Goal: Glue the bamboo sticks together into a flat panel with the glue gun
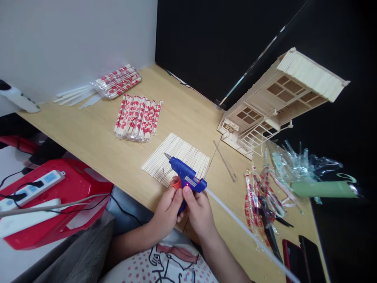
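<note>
Both hands are wrapped round a blue hot glue gun (183, 169) with an orange trigger, its nozzle aimed to the upper left. My left hand (167, 208) closes on the trigger side of the grip. My right hand (200, 210) grips the rear side, its thumb near a small lit red light. From the back of the gun a long white glue stick (235, 223) runs down to the right. Under the gun lies a flat panel of pale wooden sticks (172, 147) set side by side, partly hidden by the gun and fingers.
A wooden model house (253, 106) stands at the back right. Wrapped chopsticks (138, 118) lie at the left. A ruler (225, 161), torn wrappers (253, 196), a green bottle (321, 188) and phones (312, 255) are at right. A power strip (35, 188) rests on a red stool (85, 181).
</note>
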The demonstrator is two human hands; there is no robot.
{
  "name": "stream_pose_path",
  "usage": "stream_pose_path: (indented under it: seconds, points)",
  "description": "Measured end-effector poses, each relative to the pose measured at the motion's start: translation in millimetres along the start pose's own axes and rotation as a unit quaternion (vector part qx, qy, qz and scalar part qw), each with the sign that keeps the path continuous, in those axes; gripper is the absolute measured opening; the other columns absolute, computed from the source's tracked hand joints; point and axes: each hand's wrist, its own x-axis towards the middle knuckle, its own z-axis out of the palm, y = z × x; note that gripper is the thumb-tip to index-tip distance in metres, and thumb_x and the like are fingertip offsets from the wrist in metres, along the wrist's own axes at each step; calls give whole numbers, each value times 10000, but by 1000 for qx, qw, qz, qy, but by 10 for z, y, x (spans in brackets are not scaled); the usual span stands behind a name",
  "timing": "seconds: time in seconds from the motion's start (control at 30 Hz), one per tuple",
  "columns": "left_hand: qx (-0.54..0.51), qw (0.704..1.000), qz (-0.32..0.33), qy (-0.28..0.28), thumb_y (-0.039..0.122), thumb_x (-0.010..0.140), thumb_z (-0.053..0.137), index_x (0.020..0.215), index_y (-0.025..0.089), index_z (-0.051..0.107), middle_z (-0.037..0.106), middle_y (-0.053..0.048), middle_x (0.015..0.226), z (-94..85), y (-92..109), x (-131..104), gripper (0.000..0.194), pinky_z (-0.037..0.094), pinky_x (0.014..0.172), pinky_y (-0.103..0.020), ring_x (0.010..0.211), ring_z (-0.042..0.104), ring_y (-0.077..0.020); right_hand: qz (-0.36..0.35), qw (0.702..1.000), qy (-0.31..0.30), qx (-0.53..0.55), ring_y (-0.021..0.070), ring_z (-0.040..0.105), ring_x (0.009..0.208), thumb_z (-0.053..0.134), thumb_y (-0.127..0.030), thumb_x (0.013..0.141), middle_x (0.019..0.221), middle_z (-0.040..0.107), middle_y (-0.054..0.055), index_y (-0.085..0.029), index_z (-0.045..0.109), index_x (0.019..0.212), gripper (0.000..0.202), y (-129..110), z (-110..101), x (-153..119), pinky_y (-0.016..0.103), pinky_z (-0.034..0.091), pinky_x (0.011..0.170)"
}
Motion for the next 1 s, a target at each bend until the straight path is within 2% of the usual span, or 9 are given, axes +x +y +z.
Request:
stream_pose_path:
  seconds: [0.07,0.17,0.27,0.33,0.43,0.5,0.6,0.7,1.0]
  points:
    - [131,988,70,-41,718,957,454,814,200,562,569,-1,641,-111,45,6,548,422,513,-260,561,529,-146,-15,999,10,35,186,670,603,611,-647,934,851,752,85,-155,748,1069,528,21,-15,56,285,562,513]
    - [297,936,176,-64,522,1041,419,762,191,622,668,-47,758,-383,145,35,478,469,681,-295,729,611,-176,-67,994,41,81,203,722,795,647,-569,950,954,774,95,-161,773,1035,436,24,-64,149,321,607,754]
    - [320,915,239,53,376,1067,410,841,197,670,679,-35,817,-674,235,68,388,482,720,-286,756,628,-157,-62,992,38,99,181,707,725,648,-542,959,942,779,91,-163,769,1071,413,2,-103,221,289,582,674]
    - [322,892,286,137,318,1047,481,1036,205,677,679,-35,945,-803,302,92,226,499,743,-278,791,630,-144,-62,993,32,92,150,669,638,640,-533,964,887,778,84,-156,772,1053,409,-5,-104,251,249,533,587]
    - [386,842,354,130,253,1010,556,1324,222,597,643,-75,1217,-857,398,128,318,516,881,-302,997,640,-166,-60,995,31,74,120,622,564,632,-525,966,811,767,75,-143,778,995,410,2,-68,280,221,476,529]
    - [420,820,379,90,212,1006,555,1330,230,607,629,-82,1289,-824,421,136,329,493,987,-327,1143,613,-186,-56,996,31,62,117,616,544,622,-529,967,776,759,70,-139,777,974,419,5,-29,295,224,475,532]
    - [415,819,391,61,177,1013,537,1234,245,667,665,-57,1244,-749,374,112,266,460,1061,-340,1207,594,-184,-60,997,45,27,124,610,531,608,-555,963,686,728,53,-137,770,928,449,-12,29,313,232,479,547]
    - [398,831,386,46,184,1009,548,1249,247,663,677,-58,1247,-711,290,81,274,476,1051,-346,1195,608,-186,-60,996,59,-34,128,583,511,586,-599,957,578,673,48,-137,730,738,531,-42,73,330,233,453,528]
    - [400,835,373,53,179,990,572,1160,224,673,692,-70,1211,-816,171,125,203,515,1014,-357,1169,633,-195,-34,991,25,-128,135,557,516,536,-588,972,544,626,33,-168,634,602,568,-5,126,524,253,439,557]
